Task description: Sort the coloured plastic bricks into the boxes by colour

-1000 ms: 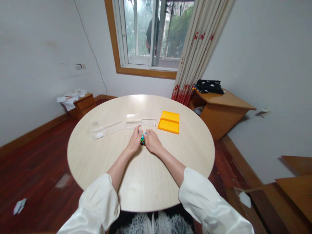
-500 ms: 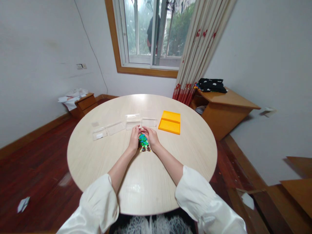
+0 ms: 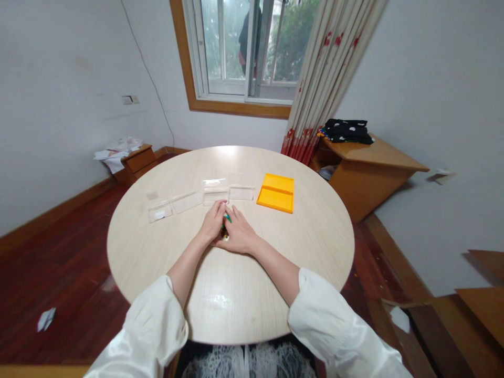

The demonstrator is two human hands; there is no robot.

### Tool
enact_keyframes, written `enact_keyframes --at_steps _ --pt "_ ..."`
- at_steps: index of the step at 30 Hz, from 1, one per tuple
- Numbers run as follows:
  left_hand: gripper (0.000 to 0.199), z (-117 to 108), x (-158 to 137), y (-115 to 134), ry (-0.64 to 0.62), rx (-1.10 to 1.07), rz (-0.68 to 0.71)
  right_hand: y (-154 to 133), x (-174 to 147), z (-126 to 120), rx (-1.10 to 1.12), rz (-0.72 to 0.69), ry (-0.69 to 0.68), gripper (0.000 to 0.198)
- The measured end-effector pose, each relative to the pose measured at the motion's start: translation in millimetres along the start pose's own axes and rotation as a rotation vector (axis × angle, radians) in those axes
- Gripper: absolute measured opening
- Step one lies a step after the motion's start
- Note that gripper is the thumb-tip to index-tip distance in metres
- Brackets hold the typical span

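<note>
A small pile of coloured plastic pieces (image 3: 225, 231), green, blue, brown and yellow, lies on the table in front of me. Mostly it is hidden under my hands. My left hand (image 3: 212, 223) curves along the pile's left side, its fingers stretched forward. From the right, my right hand (image 3: 239, 232) lies over the pieces with fingers apart and the thumb reaching toward the left hand. The two hands meet around the pile, and only a narrow strip of pieces shows between them. Both hands look open, resting against the pieces.
Beyond my hands stand several clear plastic boxes (image 3: 241, 193), some with lids raised. An open yellow case (image 3: 276, 192) lies to their right. All rest on a round pale table (image 3: 157, 262). A wooden cabinet (image 3: 378, 168) with black cloth stands right, behind the table.
My hands have come closer to me and closed in around the pile, the right one sweeping left and toward me. The pieces, plainly visible before, are now mostly covered.
</note>
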State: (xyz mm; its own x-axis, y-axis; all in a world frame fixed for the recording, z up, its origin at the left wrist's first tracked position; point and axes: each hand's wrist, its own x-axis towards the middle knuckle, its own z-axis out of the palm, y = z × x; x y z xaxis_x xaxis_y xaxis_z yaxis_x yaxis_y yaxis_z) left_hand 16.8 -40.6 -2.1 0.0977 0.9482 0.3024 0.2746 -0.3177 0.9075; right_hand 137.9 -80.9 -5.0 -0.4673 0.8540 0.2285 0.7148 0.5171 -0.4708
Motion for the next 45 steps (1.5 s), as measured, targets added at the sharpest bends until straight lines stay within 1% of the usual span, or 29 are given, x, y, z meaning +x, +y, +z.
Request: enact_keyframes --at_steps 3,6,8,11,15,17,18,23,25,29,32,34,36,38,41,43,45 --pt "0.043 0 -5 6 -0.127 0.116 0.005 2 4 5 -0.003 0.004 0.057 0.088" --pt "0.046 -1 -6 8 -0.151 0.112 0.024 5 7 6 0.033 0.003 0.142 0.078" --pt "0.046 -1 -5 6 -0.125 0.077 0.036 6 8 5 0.075 0.0 0.188 0.068" --pt "0.047 -2 -1 1 -0.053 0.009 0.027 10 9 3 0.13 -0.01 0.221 0.053" --pt "0.046 -4 3 -5 0.057 -0.026 0.033 16 12 4 0.145 -0.004 0.233 0.043" --pt "0.046 -4 3 -6 0.079 -0.014 0.038 19 14 5 0.145 -0.004 0.24 0.037" --pt "0.046 -4 3 -6 0.065 -0.008 0.033 21 15 6 0.145 -0.009 0.247 0.033" --pt "0.052 -3 -3 -1 -0.097 -0.02 -0.016 28 20 8 0.149 -0.031 0.288 0.017" --pt "0.053 -1 -5 1 -0.113 -0.052 -0.01 29 21 7 0.169 -0.026 0.305 0.014" --pt "0.053 2 -5 1 -0.1 -0.138 -0.006 30 22 3 0.271 0.011 0.347 0.013" --pt "0.053 5 -2 -3 -0.1 -0.304 -0.061 28 22 0 0.39 0.06 0.389 0.013" --pt "0.052 6 0 -6 -0.092 -0.435 -0.115 26 23 -1 0.459 0.077 0.414 0.01" --pt "0.049 5 2 -7 -0.065 -0.533 -0.167 24 24 -3 0.52 0.077 0.419 0.005" --pt "0.046 3 4 -7 -0.032 -0.592 -0.193 22 24 -7 0.575 0.084 0.411 0.009" --pt "0.043 0 4 -6 0.018 -0.573 -0.156 21 22 -14 0.596 0.132 0.419 0.017" --pt "0.044 -2 4 -7 0.048 -0.458 -0.1 23 20 -18 0.541 0.174 0.451 0.019" --pt "0.045 -3 2 -7 0.022 -0.298 -0.053 25 18 -19 0.461 0.209 0.482 0.021"
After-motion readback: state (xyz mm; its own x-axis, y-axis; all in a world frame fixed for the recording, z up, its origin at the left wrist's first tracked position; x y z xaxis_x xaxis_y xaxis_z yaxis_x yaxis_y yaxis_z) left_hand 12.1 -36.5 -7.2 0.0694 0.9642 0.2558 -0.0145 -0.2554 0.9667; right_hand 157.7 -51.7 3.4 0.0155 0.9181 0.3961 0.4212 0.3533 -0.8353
